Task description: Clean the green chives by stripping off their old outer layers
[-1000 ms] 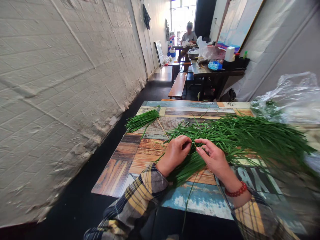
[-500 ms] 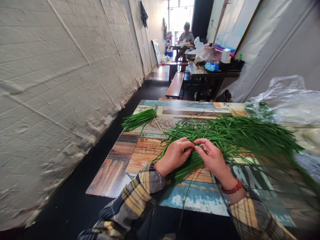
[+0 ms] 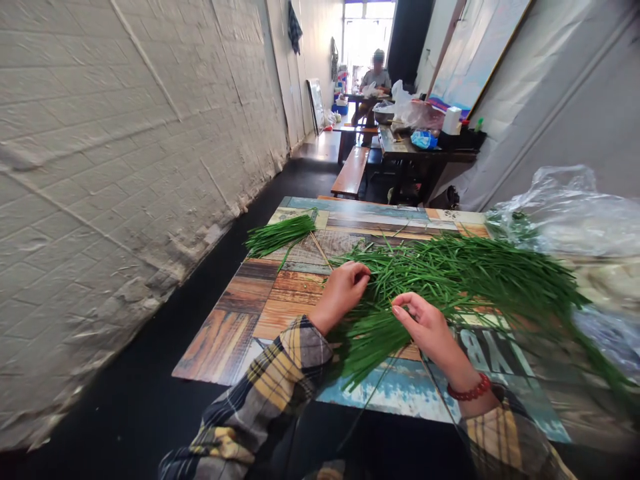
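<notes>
A bunch of long green chives (image 3: 373,343) lies fanned out on the table in front of me. My right hand (image 3: 423,327) is over its upper right end, thumb and fingertips pinched around a thin bamboo skewer (image 3: 438,387), whose lower part shows below the hand. My left hand (image 3: 345,290) is curled closed at the left edge of the loose chive pile (image 3: 430,267); whatever its fingertips hold is hidden. Farther left lies a separate chive bunch (image 3: 280,235), with a second skewer (image 3: 320,250) sticking out of its end.
The patchwork wood-print table (image 3: 225,347) reaches close to the left wall. Clear plastic bags (image 3: 575,207) stand at its right edge. Beyond are a bench (image 3: 351,172), a cluttered dark table (image 3: 430,150) and a seated person (image 3: 376,80).
My hands have moved apart: the left went up and left toward the loose pile, the right slightly down and right. The front bunch now shows more fully between them.
</notes>
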The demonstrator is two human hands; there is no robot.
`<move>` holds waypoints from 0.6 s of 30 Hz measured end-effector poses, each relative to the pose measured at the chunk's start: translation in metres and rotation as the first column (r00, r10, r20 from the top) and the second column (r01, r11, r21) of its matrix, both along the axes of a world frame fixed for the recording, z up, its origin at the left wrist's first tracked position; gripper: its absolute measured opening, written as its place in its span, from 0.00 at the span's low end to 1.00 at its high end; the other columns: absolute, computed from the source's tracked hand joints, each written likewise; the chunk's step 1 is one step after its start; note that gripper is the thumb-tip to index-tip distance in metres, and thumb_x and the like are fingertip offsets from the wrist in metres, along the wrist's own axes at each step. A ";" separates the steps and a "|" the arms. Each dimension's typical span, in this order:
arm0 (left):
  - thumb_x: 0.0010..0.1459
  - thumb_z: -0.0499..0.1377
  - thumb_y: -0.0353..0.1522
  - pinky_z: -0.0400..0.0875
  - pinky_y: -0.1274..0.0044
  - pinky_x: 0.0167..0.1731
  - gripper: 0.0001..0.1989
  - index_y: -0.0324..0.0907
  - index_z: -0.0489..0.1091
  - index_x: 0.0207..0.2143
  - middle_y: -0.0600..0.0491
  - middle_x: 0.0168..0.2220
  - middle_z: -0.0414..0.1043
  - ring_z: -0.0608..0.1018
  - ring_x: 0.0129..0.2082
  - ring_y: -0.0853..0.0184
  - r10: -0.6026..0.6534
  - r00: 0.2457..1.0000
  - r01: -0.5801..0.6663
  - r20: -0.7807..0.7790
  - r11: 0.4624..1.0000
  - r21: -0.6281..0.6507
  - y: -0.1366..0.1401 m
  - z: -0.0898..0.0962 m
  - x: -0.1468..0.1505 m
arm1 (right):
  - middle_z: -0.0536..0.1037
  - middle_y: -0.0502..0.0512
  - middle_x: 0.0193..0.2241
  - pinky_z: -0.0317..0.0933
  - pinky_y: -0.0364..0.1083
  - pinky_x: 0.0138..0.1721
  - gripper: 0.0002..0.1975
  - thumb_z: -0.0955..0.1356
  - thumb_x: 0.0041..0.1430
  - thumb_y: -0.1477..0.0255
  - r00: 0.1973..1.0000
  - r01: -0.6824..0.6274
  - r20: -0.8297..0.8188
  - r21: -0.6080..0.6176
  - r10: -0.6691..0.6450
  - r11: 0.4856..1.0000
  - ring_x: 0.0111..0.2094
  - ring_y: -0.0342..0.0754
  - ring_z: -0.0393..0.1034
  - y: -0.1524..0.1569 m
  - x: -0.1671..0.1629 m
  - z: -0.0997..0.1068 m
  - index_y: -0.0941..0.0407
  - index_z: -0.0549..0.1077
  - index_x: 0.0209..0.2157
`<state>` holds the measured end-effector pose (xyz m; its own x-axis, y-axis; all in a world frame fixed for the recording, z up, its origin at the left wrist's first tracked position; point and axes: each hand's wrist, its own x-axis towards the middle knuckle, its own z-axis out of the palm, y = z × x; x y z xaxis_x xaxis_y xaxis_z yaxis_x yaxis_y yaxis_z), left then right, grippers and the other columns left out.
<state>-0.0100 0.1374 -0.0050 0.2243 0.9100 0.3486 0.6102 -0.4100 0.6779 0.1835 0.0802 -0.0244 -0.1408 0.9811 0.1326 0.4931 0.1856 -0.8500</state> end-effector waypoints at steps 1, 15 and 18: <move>0.56 0.54 0.27 0.65 0.78 0.33 0.07 0.39 0.72 0.33 0.51 0.31 0.72 0.73 0.31 0.69 0.001 0.999 0.000 -0.046 1.000 0.006 0.000 0.000 0.000 | 0.67 0.47 0.20 0.53 0.42 0.25 0.14 0.64 0.58 0.60 1.000 0.006 -0.001 -0.003 -0.006 1.000 0.22 0.43 0.59 0.002 0.001 -0.002 0.56 0.71 0.33; 0.52 0.55 0.27 0.63 0.78 0.32 0.06 0.38 0.71 0.25 0.53 0.27 0.67 0.69 0.29 0.71 -0.049 0.997 0.053 0.064 0.997 -0.056 0.004 0.000 0.002 | 0.64 0.45 0.19 0.50 0.41 0.24 0.13 0.64 0.57 0.61 0.999 0.040 -0.009 -0.001 -0.040 0.999 0.22 0.42 0.55 0.009 0.001 -0.006 0.56 0.71 0.33; 0.51 0.55 0.28 0.60 0.81 0.25 0.06 0.36 0.69 0.24 0.56 0.22 0.65 0.66 0.24 0.74 -0.068 0.940 0.149 0.334 0.963 -0.225 0.003 0.002 0.005 | 0.66 0.47 0.21 0.52 0.41 0.25 0.14 0.64 0.57 0.61 0.998 0.049 -0.036 -0.008 -0.049 0.999 0.22 0.42 0.56 0.010 0.002 -0.007 0.56 0.72 0.35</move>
<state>-0.0049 0.1406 -0.0034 0.2400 0.9521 0.1896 0.3048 -0.2593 0.9164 0.1856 0.0897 -0.0310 -0.0876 0.9876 0.1301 0.4702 0.1562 -0.8686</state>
